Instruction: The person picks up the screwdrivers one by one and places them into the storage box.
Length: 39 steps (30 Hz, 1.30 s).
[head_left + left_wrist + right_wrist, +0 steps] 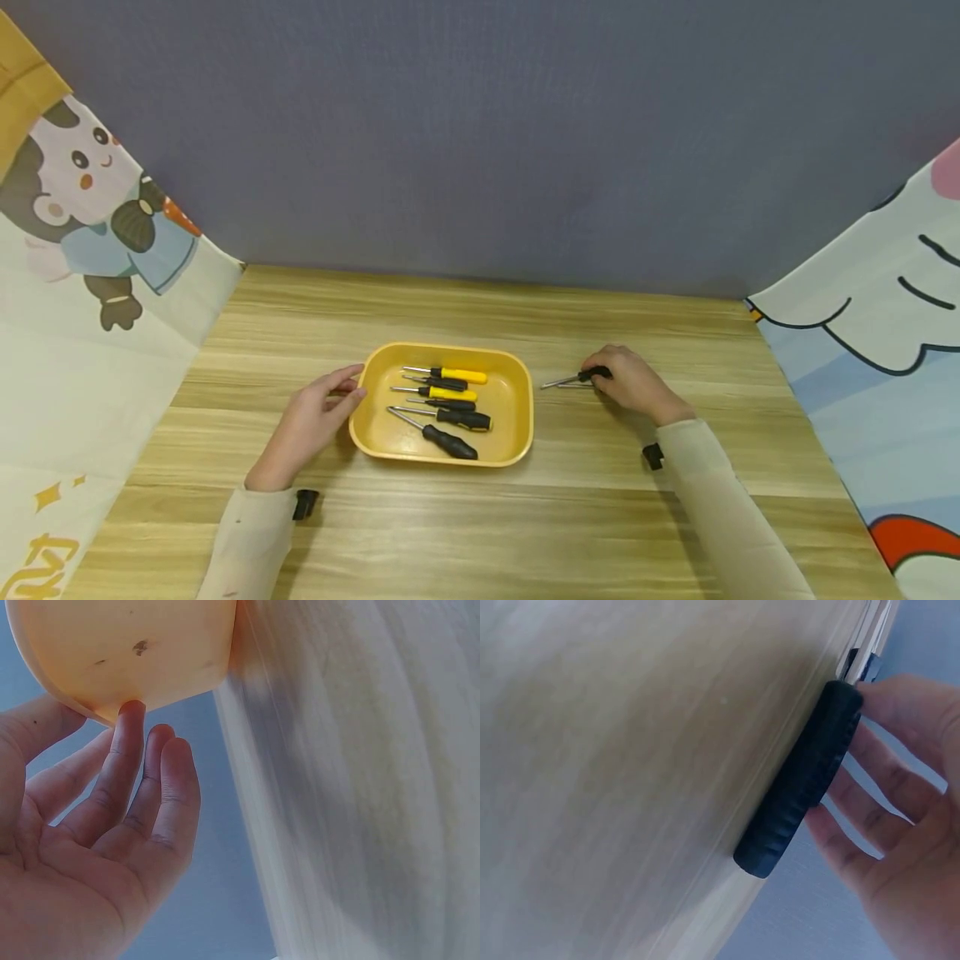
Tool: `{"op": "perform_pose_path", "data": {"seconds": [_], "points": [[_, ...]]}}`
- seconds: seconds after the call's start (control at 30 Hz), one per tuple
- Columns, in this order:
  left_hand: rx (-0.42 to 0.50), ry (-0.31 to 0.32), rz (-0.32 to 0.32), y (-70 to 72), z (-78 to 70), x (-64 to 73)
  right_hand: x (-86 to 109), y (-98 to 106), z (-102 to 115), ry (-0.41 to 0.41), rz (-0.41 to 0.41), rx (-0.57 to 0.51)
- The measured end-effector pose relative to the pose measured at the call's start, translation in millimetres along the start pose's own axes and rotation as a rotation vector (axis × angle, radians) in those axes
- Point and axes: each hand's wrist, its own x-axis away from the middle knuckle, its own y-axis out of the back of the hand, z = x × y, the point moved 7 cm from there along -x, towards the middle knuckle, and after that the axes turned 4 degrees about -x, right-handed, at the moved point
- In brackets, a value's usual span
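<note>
A yellow plastic tray (517,417) holds several screwdrivers, two with yellow handles and the others with black handles. My left hand (318,417) is at the tray's left end. In the left wrist view, one digit reaches over the rim while a fingertip touches the outer wall (165,652), pinching the edge. To the right of the tray, my right hand (626,379) holds a black-handled screwdriver (562,382) by its handle, shaft pointing left. A second metal shaft (573,386) lies just below it, its handle end hidden by the hand. The right wrist view shows a ribbed black handle (799,780) against the fingers.
The wood-grain table (480,525) meets a grey-blue partition (480,150) at the back. Cartoon-printed sheets (97,350) stand at the left and right sides. A small black device (305,504) sits at the left wrist, another (652,456) at the right.
</note>
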Motion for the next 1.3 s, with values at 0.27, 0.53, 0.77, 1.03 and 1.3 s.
{"op": "perform_pose_path", "data": {"seconds": [0.27,0.53,0.77,1.03,1.3], "points": [[-0.001,-0.009,-0.003,-0.2,-0.6,0.7,1.6,1.1,4.3,0.041,-0.021,0.031],[0.010,-0.011,-0.005,-1.0,0.8,1.4,1.8,5.6,8.5,0.018,-0.037,0.071],[0.019,-0.015,-0.005,-2.2,2.6,1.5,0.3,11.1,15.4,0.026,-0.056,0.092],[0.016,-0.017,-0.002,-1.3,1.3,1.5,-4.9,26.5,50.9,0.101,-0.135,0.123],[0.007,-0.018,0.001,-0.1,-0.5,0.8,-16.0,39.7,98.0,0.185,-0.205,0.189]]}}
